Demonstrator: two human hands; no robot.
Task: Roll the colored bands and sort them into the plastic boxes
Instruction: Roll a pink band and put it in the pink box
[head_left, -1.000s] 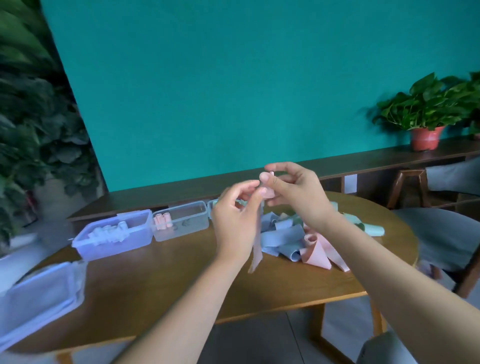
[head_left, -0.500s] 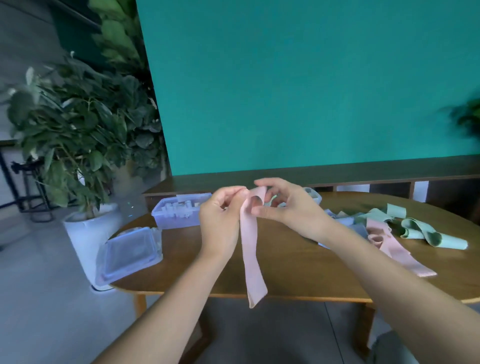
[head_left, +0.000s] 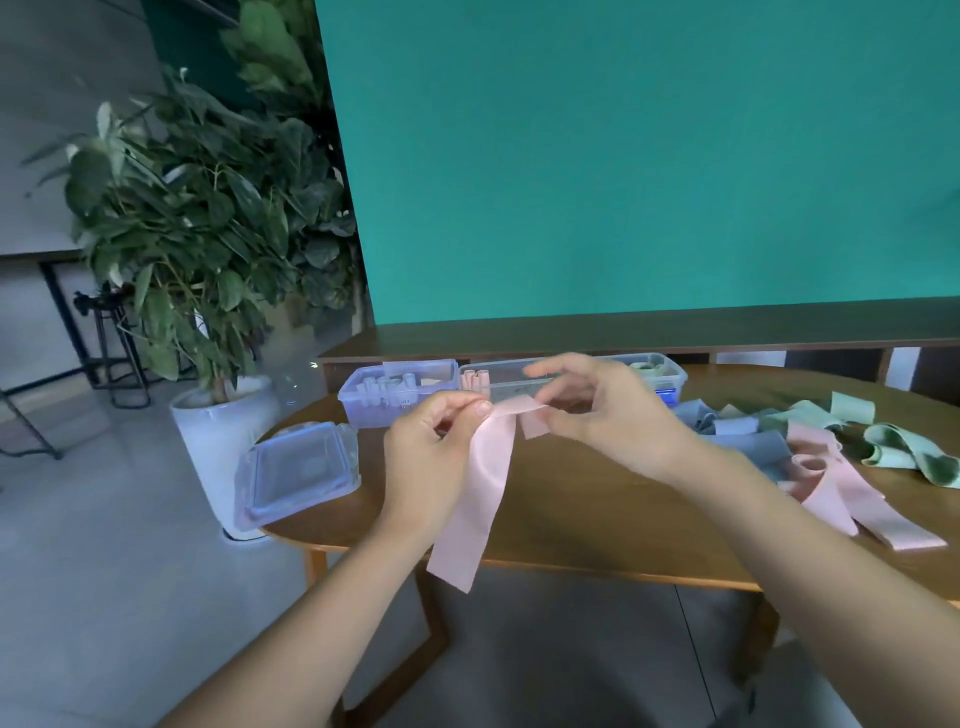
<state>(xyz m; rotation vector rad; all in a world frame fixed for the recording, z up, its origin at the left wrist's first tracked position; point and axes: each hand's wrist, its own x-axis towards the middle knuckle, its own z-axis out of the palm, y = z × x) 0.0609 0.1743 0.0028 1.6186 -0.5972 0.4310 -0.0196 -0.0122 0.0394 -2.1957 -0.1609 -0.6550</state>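
Note:
Both hands hold one pink band (head_left: 480, 483) in the air above the wooden table (head_left: 597, 499). My left hand (head_left: 436, 447) pinches its top near the fold, and my right hand (head_left: 597, 410) pinches the short end; the long tail hangs down past the table's front edge. Three open plastic boxes stand in a row at the back: a purple-tinted box (head_left: 395, 392) with pale rolls, a clear box (head_left: 511, 382) with pink rolls, and a third box (head_left: 657, 374) with green rolls. Loose blue, pink and green bands (head_left: 810, 447) lie heaped to the right.
Box lids (head_left: 298, 470) are stacked at the table's left edge. A large potted plant (head_left: 208, 291) in a white pot stands on the floor to the left. A dark wooden shelf (head_left: 623, 332) runs behind the table below the teal wall.
The view has swung left. The small pink roll held a second ago has come undone into a long strip, and my hands have moved apart, spreading its top end sideways.

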